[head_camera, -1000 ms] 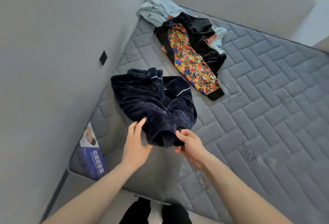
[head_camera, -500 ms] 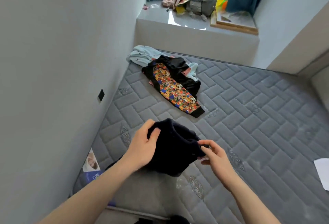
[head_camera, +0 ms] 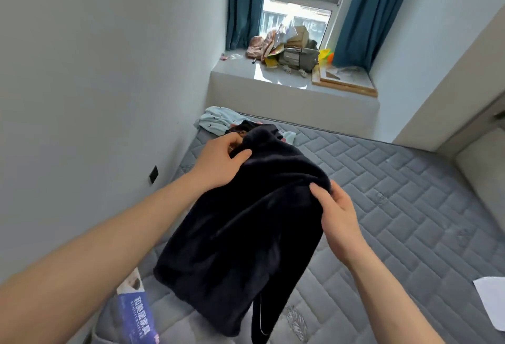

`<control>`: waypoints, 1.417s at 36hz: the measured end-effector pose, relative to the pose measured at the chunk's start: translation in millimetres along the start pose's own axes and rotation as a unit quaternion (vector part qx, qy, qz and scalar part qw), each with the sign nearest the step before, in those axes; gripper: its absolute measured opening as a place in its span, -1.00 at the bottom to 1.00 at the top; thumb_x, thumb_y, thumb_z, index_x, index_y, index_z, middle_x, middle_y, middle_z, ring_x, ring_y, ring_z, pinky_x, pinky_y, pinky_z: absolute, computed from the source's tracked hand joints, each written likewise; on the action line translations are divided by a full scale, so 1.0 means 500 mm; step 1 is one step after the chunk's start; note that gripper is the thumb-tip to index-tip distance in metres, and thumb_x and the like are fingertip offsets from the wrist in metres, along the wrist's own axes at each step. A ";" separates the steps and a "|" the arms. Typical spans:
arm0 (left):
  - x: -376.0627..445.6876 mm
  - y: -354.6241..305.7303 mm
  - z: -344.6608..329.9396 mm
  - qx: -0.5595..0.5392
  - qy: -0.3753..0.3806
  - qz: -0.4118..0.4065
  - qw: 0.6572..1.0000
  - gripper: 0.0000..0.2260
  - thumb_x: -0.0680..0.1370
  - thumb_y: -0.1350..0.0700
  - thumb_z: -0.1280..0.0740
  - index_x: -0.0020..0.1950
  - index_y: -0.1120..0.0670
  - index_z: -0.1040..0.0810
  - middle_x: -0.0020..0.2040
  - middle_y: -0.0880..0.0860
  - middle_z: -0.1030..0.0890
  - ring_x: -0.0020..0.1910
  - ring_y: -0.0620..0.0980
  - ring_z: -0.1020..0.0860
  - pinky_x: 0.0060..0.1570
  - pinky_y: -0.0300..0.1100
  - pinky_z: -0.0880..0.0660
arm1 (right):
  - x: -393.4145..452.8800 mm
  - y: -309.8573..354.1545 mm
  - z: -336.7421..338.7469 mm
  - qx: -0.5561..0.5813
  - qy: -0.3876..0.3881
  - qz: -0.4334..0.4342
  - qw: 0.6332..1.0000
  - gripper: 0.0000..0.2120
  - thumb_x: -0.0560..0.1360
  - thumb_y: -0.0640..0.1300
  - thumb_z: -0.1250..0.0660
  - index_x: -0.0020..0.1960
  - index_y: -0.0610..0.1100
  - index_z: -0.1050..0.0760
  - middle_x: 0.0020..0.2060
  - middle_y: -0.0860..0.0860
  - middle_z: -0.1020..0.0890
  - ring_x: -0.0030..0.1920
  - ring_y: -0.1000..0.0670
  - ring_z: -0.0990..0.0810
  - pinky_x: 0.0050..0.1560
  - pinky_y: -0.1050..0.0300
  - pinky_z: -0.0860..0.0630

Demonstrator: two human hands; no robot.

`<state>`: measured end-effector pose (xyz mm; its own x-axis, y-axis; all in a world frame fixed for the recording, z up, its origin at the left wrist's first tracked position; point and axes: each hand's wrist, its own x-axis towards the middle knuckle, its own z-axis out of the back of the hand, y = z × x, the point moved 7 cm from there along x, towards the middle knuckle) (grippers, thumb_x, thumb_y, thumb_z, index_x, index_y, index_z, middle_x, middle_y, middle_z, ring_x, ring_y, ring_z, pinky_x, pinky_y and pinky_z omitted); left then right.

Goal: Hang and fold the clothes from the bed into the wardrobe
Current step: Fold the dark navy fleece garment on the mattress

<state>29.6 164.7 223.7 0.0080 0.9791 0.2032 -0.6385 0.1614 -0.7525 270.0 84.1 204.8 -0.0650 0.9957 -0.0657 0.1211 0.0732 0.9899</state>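
A dark navy fleece garment (head_camera: 246, 223) hung at frame centre, held up clear of the grey quilted mattress (head_camera: 396, 207), its lower end trailing toward the bottom edge with a thin pale piping line visible there. The left hand (head_camera: 218, 163) gripped the upper left edge, fingers curled into the fabric and thumb pressed on top. The right hand (head_camera: 336, 207) pinched the right edge, thumb over the cloth and fingers behind it. At lower left, a blue printed label (head_camera: 136, 316) lay at the mattress corner against the wall. A white sheet of paper (head_camera: 492, 297) sat on the mattress at the right edge of the frame. Beyond the garment, at mid-frame, a pale blue garment (head_camera: 216, 121) lay crumpled at the far mattress corner, with a black piece just beside it, mostly hidden. At upper centre, the window ledge (head_camera: 273, 78) carried a cluttered heap of cardboard boxes (head_camera: 297, 54) and bags; box contents could not be made out. Teal curtains (head_camera: 366, 10) flanked the window.
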 end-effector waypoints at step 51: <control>-0.141 -0.081 0.016 -0.161 0.075 -0.020 0.984 -0.71 0.59 0.15 -0.30 -0.28 -0.15 -0.59 -0.37 -0.23 -0.53 -0.36 -0.30 -0.46 -0.26 -0.32 -0.36 | -0.078 -0.186 0.021 -0.331 0.048 -0.094 0.938 -0.18 0.33 -0.02 -0.63 0.47 0.15 -0.28 0.33 0.21 -0.43 0.35 0.14 -0.41 0.29 0.23 -0.36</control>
<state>48.8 88.4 244.8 0.1569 0.9744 0.1608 -0.3589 0.2079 -0.9099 271.8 38.8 113.9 -0.1166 0.9566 -0.2671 -0.5405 0.1645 0.8251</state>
